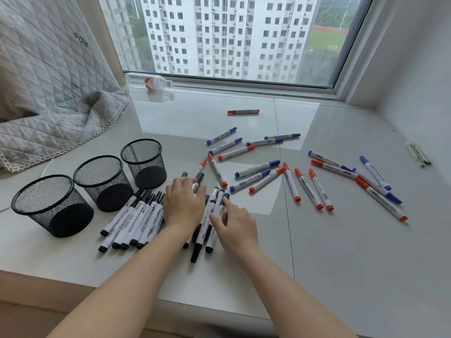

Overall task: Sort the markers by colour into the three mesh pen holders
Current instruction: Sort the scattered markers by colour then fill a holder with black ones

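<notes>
Meanwhile, both flat, unclenched hands, left hand (184, 203) and right hand (235, 228), gather black markers (136, 215) near the sill's front edge beside three empty holders (97, 181); squaring the bundle first should ease lifting.

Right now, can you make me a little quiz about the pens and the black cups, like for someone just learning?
1. True or false: the three mesh holders already have markers inside them.
2. Which colour are the markers gathered under the left hand and right hand? A red, B black, C blue.
3. Fill in: the lone red marker lies closest to the ____.

Key:
1. False, all three look empty.
2. B, black; the red and blue markers lie scattered to the right.
3. Window.
</notes>
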`<state>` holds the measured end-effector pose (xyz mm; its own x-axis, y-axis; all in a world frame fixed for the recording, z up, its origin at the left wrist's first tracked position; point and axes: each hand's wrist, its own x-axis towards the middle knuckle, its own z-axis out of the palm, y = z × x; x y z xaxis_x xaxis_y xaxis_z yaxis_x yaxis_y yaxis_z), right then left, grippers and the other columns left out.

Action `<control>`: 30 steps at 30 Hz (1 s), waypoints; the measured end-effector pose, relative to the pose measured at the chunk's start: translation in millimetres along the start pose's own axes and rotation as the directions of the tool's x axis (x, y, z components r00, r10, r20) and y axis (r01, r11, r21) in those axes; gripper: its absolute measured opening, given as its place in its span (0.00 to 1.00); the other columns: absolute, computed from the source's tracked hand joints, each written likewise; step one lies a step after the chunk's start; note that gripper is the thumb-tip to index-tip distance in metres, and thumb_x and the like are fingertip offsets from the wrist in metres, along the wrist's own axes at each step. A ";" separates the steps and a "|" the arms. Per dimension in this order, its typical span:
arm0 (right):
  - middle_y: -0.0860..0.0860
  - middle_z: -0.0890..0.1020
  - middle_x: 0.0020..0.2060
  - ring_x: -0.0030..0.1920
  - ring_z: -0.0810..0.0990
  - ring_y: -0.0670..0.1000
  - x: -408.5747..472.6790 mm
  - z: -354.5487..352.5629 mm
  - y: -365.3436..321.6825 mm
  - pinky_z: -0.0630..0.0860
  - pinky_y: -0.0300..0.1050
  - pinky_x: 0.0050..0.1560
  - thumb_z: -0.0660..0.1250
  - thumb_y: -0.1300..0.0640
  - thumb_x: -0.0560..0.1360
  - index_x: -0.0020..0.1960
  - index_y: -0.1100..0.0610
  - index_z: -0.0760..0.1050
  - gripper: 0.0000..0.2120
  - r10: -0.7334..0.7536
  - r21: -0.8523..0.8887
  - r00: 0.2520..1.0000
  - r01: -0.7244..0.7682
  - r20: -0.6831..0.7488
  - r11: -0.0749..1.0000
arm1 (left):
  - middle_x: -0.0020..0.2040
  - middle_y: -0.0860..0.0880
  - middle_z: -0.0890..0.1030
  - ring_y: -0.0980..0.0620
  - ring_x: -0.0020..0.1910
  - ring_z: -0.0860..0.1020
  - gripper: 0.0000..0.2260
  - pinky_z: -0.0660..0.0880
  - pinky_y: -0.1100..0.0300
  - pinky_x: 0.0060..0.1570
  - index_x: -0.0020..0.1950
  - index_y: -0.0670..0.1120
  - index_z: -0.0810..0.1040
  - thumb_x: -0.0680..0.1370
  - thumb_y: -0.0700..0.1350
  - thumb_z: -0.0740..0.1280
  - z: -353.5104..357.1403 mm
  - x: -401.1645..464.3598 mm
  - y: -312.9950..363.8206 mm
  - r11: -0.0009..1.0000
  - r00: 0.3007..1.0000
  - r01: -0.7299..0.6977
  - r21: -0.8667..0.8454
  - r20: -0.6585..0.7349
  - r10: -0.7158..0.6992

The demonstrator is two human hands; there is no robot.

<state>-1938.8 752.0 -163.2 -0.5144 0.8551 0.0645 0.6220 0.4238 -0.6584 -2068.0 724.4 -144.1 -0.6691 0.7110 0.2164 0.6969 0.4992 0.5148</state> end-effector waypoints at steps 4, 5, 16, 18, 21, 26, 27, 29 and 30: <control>0.48 0.78 0.56 0.55 0.72 0.50 2.5 7.7 0.0 0.65 0.47 0.58 0.55 0.36 0.73 0.72 0.50 0.61 0.31 -0.012 -0.086 0.999 0.009 -0.034 0.996 | 0.65 0.45 0.73 0.44 0.64 0.66 0.17 0.65 0.48 0.60 0.66 0.47 0.70 0.79 0.50 0.57 -3.3 37.8 0.5 0.988 0.998 -0.004 0.155 0.058 -0.005; 0.48 0.77 0.57 0.55 0.72 0.50 3.1 9.1 0.7 0.65 0.47 0.58 0.54 0.35 0.73 0.72 0.51 0.60 0.32 -0.013 -0.099 0.999 0.010 -0.033 0.995 | 0.64 0.45 0.73 0.44 0.64 0.67 0.17 0.65 0.48 0.59 0.66 0.47 0.70 0.79 0.50 0.56 -2.1 46.4 1.2 0.983 0.997 -0.013 0.182 0.074 0.000; 0.45 0.77 0.49 0.51 0.73 0.47 5.9 9.1 1.1 0.66 0.44 0.57 0.55 0.38 0.74 0.67 0.48 0.65 0.25 0.001 0.025 0.992 0.003 -0.123 1.000 | 0.64 0.40 0.70 0.42 0.63 0.68 0.21 0.67 0.49 0.59 0.65 0.40 0.69 0.77 0.51 0.57 26.4 106.2 12.6 0.923 0.961 0.072 0.379 0.223 -0.166; 0.43 0.76 0.49 0.51 0.73 0.45 5.7 7.9 1.0 0.65 0.42 0.57 0.57 0.40 0.75 0.65 0.47 0.66 0.21 -0.004 0.072 0.990 0.014 -0.142 0.997 | 0.64 0.40 0.70 0.42 0.63 0.68 0.22 0.67 0.50 0.60 0.66 0.39 0.69 0.77 0.50 0.57 29.8 112.1 17.3 0.917 0.955 0.086 0.388 0.231 -0.187; 0.40 0.72 0.46 0.47 0.70 0.41 14.1 -4.8 3.1 0.66 0.35 0.48 0.60 0.46 0.76 0.62 0.49 0.68 0.16 -0.040 0.167 0.985 0.069 -0.170 0.983 | 0.60 0.38 0.74 0.40 0.58 0.73 0.16 0.69 0.50 0.55 0.62 0.38 0.68 0.79 0.47 0.55 34.2 121.3 25.7 0.958 0.973 0.089 0.271 0.183 -0.142; 0.47 0.76 0.44 0.44 0.71 0.44 60.1 -55.0 25.3 0.68 0.36 0.45 0.62 0.56 0.75 0.55 0.55 0.74 0.09 -0.119 0.035 0.951 0.135 -0.284 0.990 | 0.52 0.39 0.76 0.40 0.46 0.74 0.12 0.68 0.52 0.41 0.60 0.39 0.65 0.80 0.45 0.54 40.0 131.6 42.7 0.989 0.975 0.054 0.139 0.208 -0.082; 0.49 0.77 0.45 0.45 0.69 0.45 67.9 -64.0 34.0 0.66 0.37 0.46 0.62 0.57 0.75 0.55 0.55 0.74 0.09 -0.099 -0.029 0.948 0.095 -0.303 0.995 | 0.52 0.42 0.74 0.42 0.45 0.73 0.14 0.68 0.53 0.41 0.60 0.39 0.66 0.80 0.46 0.54 41.5 132.7 45.5 0.983 0.965 0.066 0.172 0.241 -0.107; 0.52 0.77 0.49 0.48 0.69 0.49 79.4 -78.7 54.5 0.64 0.41 0.48 0.61 0.56 0.75 0.56 0.56 0.74 0.11 -0.014 -0.184 0.932 -0.056 -0.361 0.981 | 0.50 0.45 0.73 0.45 0.46 0.72 0.17 0.68 0.55 0.41 0.59 0.40 0.68 0.78 0.52 0.59 43.8 132.7 50.4 0.968 0.933 0.133 0.213 0.302 -0.195; 0.54 0.77 0.51 0.51 0.69 0.52 83.3 -84.9 64.2 0.65 0.45 0.50 0.61 0.54 0.75 0.57 0.56 0.73 0.12 0.042 -0.247 0.921 -0.147 -0.388 0.958 | 0.50 0.45 0.74 0.46 0.46 0.72 0.17 0.69 0.57 0.41 0.57 0.41 0.70 0.77 0.53 0.60 45.9 132.7 51.5 0.959 0.921 0.132 0.252 0.327 -0.213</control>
<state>-1891.7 875.8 -136.5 -0.2186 0.9208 0.3229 0.8173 0.3536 -0.4550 -2109.0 867.2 -126.9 -0.6800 0.7103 -0.1818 0.6447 0.6974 0.3130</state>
